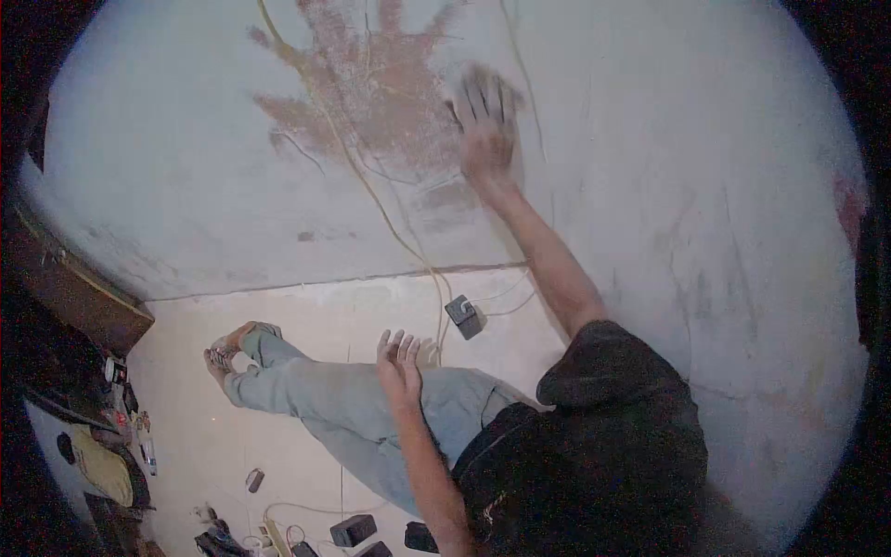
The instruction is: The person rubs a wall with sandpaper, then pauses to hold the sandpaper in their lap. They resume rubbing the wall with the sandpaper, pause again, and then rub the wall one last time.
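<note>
My right hand [487, 130] is raised against the pale wall [650, 139], its fingers stretched up and blurred by motion. A thin, dark-edged piece seems to stick out from under its fingers, too blurred to name. Left of it, the wall has a reddish-brown patch [380, 102] where the pale coating is absent. My left hand [399, 367] is above my grey-trousered thigh, fingers apart and holding nothing. Both hands look dusty.
A yellowish cable [371, 190] hangs down the wall to the floor near a black box-shaped device [464, 317]. My legs stretch left over the pale floor [297, 464]. Black blocks [354, 530] and cords lie at the bottom; a brown box-like piece [83, 288] stands left.
</note>
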The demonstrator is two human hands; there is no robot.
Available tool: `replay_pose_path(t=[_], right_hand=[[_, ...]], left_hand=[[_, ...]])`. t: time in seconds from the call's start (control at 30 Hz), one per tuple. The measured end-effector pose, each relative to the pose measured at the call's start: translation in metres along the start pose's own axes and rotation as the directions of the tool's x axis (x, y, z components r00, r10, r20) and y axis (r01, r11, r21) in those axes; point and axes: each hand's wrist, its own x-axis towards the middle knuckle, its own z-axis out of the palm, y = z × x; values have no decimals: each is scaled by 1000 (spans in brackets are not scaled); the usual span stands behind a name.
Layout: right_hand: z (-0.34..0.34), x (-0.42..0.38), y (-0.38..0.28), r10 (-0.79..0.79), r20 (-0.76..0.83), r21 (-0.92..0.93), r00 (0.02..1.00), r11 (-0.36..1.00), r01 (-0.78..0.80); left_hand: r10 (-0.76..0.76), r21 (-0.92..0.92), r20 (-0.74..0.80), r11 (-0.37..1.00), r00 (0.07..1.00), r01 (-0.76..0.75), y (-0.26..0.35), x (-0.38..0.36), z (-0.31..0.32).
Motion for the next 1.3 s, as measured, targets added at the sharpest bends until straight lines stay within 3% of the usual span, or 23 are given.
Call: replay_pose_path(t=[0.03, 0.13, 0.2, 0.23, 0.37, 0.43, 0.53, 0.6, 0.7, 0.77, 0.87, 1.0, 1.1, 1.17, 1.23, 1.27, 1.3], right_hand=[[10, 34, 0, -9, -68, 66, 998, 998, 14], [-4, 114, -6, -5, 80, 67, 997, 998, 0], [0, 126, -3, -55, -173, 60, 983, 996, 66], [1, 116, -1, -61, -176, 54, 983, 996, 71], [-6, -13, 12, -100, 201, -45, 974, 993, 111], [-13, -60, 13, -26, 162, 137, 986, 991, 4], [-1, -46, 11, -24, 56, 2, 998, 1000, 24], [9, 7, 2, -31, -66, 4, 997, 1000, 31], [11, 89, -5, -33, -62, 1, 998, 999, 33], [2, 112, -9, 10, -184, 182, 983, 983, 24], [12, 46, 9, -52, -31, 4, 998, 999, 52], [0, -79, 24, 5, 142, 34, 990, 999, -10], [8, -58, 19, 1, 22, -92, 1000, 996, 1], [8, 1, 5, 8, 1, -52, 1000, 999, -8], [20, 57, 4, 106, 331, 71, 938, 988, -136], [18, 84, 4, 105, 342, 68, 934, 988, -136], [14, 109, 2, 14, 51, 109, 999, 994, -20]], left_hand=[[-4, 5, -4, 1000, 1000, 4, 0, 3, 1], [6, 45, -62, 999, 998, -3, 2, 0, 7], [6, 39, -42, 999, 999, -4, 1, 1, 3], [18, 28, -12, 999, 1000, -18, 2, 4, 4], [7, 1, 1, 1000, 1000, -7, 4, 1, 3], [14, 7, 12, 1000, 1000, -14, 3, 1, 0], [-13, 12, 14, 1000, 1000, 13, 1, 0, -4], [-46, 15, 16, 999, 999, 46, 0, 4, 1], [-46, 13, -43, 999, 998, 47, 0, 5, 2], [-12, -18, -27, 1000, 1000, 12, 2, 6, 3], [-21, -37, -11, 999, 1000, 21, 0, 7, 2], [-3, -17, -13, 1000, 1000, 2, 1, 2, 2], [-4, 16, 5, 1000, 1000, 4, -1, 1, -4], [-16, 57, -35, 998, 999, 18, -3, 5, 0], [-38, 30, -49, 999, 998, 40, 1, 0, 2], [-44, -14, -46, 999, 998, 44, 1, 2, 5], [-51, -19, -55, 999, 997, 50, 0, 3, 5]])
